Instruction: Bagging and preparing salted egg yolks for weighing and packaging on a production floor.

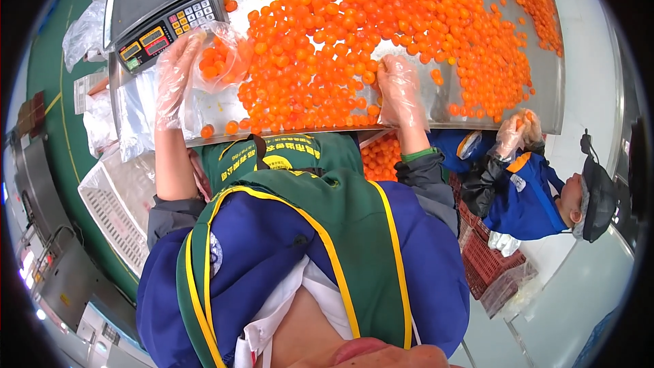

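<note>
My left hand [178, 75], in a clear plastic glove, is closed on the rim of a clear plastic bag [234, 61]. Several round orange balls that look like egg yolks [212, 60] are inside the bag, just above the metal table [225, 105]. A wide pile of the same yolks [306, 61] spreads to the right of it. At the near side of the pile is my right hand [398, 88], gloved too, with its fingers curled downward beside some yolks. Whatever lies within those fingers is hidden.
A digital scale [163, 17] stands at the table's far left, with flat clear bags [139, 112] nearer me. A co-worker [524, 184] holds gloved hands by the right corner. A white crate [112, 197] stands low left; red crates [487, 252] are low right.
</note>
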The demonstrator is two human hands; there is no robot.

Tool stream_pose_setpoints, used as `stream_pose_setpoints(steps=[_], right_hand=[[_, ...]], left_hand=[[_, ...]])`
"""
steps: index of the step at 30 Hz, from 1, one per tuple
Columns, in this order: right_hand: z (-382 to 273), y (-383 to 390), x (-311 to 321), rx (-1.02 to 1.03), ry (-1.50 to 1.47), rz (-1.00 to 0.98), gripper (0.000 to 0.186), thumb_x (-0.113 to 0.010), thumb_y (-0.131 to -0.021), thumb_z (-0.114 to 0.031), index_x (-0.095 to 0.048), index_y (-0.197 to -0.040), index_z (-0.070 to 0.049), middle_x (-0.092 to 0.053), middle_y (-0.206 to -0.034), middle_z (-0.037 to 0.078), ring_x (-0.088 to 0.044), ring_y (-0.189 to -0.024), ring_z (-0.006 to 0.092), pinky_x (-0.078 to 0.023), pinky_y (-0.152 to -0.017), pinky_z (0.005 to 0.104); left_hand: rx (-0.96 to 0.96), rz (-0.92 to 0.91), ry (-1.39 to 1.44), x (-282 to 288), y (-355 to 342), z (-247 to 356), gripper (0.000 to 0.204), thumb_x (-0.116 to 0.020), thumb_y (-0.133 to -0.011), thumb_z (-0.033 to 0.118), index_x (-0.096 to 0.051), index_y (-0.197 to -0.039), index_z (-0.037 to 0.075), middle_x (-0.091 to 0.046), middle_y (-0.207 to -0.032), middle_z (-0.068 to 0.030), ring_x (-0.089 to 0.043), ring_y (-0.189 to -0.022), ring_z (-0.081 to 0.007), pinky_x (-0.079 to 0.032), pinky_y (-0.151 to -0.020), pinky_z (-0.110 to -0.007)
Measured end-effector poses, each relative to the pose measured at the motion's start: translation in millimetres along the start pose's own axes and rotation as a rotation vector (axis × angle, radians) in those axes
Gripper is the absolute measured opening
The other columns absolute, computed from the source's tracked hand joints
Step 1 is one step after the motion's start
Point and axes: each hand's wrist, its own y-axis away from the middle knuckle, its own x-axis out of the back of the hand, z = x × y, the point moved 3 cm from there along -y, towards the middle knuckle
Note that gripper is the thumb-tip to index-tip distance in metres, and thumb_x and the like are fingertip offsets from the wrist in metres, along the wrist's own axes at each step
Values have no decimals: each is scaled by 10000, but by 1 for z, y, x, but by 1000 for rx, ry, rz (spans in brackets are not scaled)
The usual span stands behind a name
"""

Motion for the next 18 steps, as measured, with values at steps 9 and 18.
stream_pose_setpoints(steps=[9,18], right_hand=[[-16,9,-58,120,82,41,283,-622,-858,-60,-628,-1141,-63,-592,-1208,164,-589,-1097,371,-522,-886,492],[9,1,-37,-500,-1789,-187,361,-616,-932,-75,-596,-1289,-24,-668,-1234,196,-706,-912,237,-545,-595,272]], left_hand=[[-195,194,-250,13,9,16,258,-691,-972,138,-703,-1196,10,-712,-1098,-65,-637,-1018,-146,-495,-923,-269],[-29,159,-799,19,30,-35,334,-700,-959,281,-732,-1265,150,-536,-1469,-208,-553,-1332,-289,-461,-1069,-382]])
